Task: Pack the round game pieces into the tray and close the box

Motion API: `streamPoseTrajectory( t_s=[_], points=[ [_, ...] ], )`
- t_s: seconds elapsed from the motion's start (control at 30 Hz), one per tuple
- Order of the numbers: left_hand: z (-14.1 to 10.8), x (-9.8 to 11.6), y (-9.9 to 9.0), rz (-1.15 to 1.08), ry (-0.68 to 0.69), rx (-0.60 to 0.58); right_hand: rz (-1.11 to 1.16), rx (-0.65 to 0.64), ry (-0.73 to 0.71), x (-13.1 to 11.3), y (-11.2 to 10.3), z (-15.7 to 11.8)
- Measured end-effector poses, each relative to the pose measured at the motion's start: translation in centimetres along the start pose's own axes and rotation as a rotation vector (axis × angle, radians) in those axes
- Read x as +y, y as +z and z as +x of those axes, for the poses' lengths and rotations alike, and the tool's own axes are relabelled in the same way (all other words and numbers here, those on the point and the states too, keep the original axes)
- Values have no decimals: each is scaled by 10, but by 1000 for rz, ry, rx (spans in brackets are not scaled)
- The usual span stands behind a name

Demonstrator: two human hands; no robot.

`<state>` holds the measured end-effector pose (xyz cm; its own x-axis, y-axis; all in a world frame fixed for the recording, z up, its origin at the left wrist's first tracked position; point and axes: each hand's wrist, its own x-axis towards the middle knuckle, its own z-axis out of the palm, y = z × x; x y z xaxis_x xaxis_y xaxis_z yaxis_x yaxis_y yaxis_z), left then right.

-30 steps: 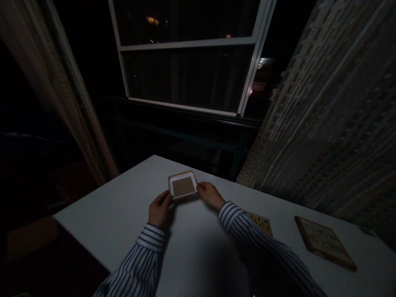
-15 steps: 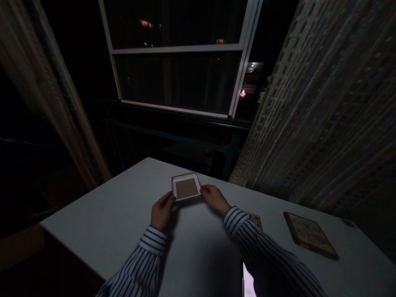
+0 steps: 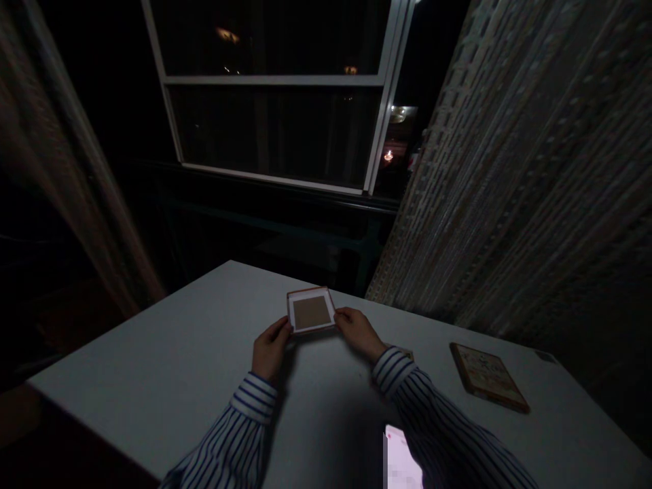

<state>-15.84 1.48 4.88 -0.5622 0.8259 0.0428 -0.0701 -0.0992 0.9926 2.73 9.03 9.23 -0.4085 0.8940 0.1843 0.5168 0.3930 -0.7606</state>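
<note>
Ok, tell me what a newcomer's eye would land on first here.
Probably the glowing pinkish-white screen at the bottom edge, beside the right blue-and-white striped sleeve. Next comes the shallow, white-walled, brown-based rectangular box, held between the left grip and right grip over the white table. Beyond, the white-framed window stands out against the dark.

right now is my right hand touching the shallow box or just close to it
Touching: the head view shows the right hand pinching the right edge of the shallow box, with no gap between them.
</note>
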Motion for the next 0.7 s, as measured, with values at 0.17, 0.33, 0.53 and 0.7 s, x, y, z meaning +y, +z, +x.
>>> streamPoseTrajectory(
  t_s=[0.17, 0.33, 0.53, 0.7],
  points=[
    [-3, 0, 8, 6, -11, -19, 17, 33, 14, 6, -6, -6],
    [-10, 5, 17, 10, -9, -32, 27, 49, 29, 11, -14, -13],
    [-12, 1, 28, -3, -14, -68, 11, 64, 60, 16, -22, -21],
    [-14, -1, 36, -26, -24, -96, 61, 80, 94, 22, -26, -25]
  ],
)
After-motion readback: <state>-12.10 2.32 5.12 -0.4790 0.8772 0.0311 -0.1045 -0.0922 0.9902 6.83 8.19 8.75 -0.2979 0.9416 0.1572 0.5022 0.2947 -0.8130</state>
